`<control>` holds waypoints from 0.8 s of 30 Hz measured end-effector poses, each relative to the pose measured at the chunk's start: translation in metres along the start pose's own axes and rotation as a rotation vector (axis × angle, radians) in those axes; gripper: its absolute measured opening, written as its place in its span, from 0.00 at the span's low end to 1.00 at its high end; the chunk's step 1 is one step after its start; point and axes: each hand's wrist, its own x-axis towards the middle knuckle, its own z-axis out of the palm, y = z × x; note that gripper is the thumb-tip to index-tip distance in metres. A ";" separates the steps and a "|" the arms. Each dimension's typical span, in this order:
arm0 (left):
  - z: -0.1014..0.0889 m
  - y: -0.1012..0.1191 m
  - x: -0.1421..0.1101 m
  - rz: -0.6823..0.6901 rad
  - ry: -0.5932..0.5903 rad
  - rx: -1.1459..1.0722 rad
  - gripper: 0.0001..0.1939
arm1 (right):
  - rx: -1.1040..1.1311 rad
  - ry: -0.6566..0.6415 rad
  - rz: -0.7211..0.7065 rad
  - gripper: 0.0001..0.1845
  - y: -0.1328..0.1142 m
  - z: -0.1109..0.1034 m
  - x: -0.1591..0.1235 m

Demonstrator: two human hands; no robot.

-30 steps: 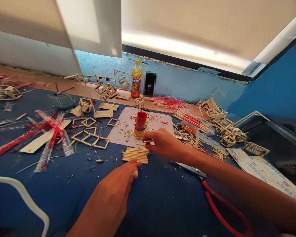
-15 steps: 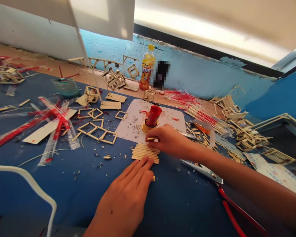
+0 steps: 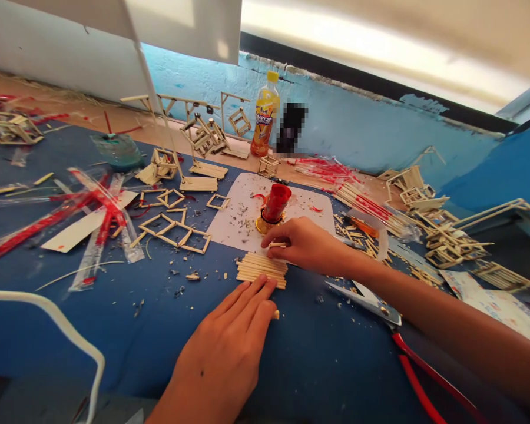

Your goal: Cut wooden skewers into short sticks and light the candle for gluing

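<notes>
A flat panel of wooden sticks (image 3: 261,269) laid side by side lies on the blue table cover (image 3: 115,318). My left hand (image 3: 236,330) lies flat just below it, fingers stretched out, fingertips touching the panel's near edge. My right hand (image 3: 304,244) is at the panel's far right corner and pinches a short wooden stick (image 3: 277,245) between thumb and fingers. Just behind that hand a red glue container (image 3: 274,206) stands on a white sheet (image 3: 234,221).
Red-handled scissors (image 3: 397,335) lie under my right forearm. Square stick frames (image 3: 172,229) and red-and-clear wrappers (image 3: 92,221) lie to the left. Stick bundles and small stick structures (image 3: 424,224) crowd the right. An orange drink bottle (image 3: 264,118) stands by the blue wall. A white cable (image 3: 57,330) curves at lower left.
My left hand has gone from a curled pinch to lying flat against the panel's near edge. My right hand has come down with the short stick to the panel's far side.
</notes>
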 end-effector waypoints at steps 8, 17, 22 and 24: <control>-0.003 0.001 0.001 -0.008 -0.011 -0.018 0.17 | -0.062 0.015 -0.057 0.07 -0.002 0.001 -0.002; -0.001 -0.001 0.009 -0.018 -0.055 0.061 0.22 | -0.109 -0.005 -0.094 0.04 -0.004 0.004 0.001; -0.002 -0.002 0.010 -0.020 -0.083 0.063 0.21 | -0.103 -0.037 -0.095 0.09 -0.002 -0.001 0.008; -0.002 -0.003 0.010 -0.021 -0.101 0.067 0.24 | -0.103 -0.015 -0.100 0.09 -0.002 0.000 0.009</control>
